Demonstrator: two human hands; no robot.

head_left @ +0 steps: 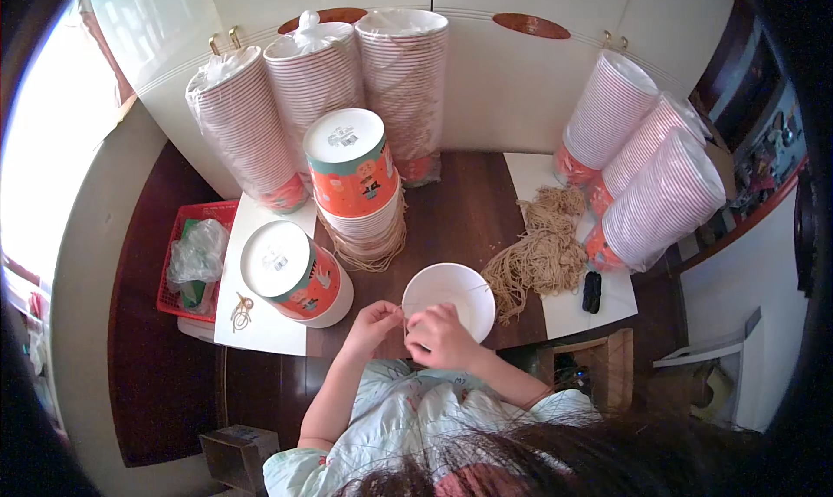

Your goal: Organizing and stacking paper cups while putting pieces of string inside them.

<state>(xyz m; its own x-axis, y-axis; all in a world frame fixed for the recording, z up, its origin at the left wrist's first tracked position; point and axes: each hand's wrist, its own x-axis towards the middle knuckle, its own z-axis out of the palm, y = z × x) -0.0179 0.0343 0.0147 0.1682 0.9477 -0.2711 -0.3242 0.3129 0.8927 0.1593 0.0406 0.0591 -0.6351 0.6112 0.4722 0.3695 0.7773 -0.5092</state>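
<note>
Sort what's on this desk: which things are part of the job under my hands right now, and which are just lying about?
In use:
left hand
right hand
white paper bowl
tan string
string bundle
bowls already strung

Lying about:
red basket
plastic bag
black clip
wrapped bowl stacks

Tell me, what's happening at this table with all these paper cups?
A person sits at a dark wooden table, both hands at the near rim of an open white paper bowl. The left hand and right hand pinch a thin tan string between them. A heap of the same strings lies to the right, lidded orange cups to the left, and wrapped cup stacks behind.
</note>
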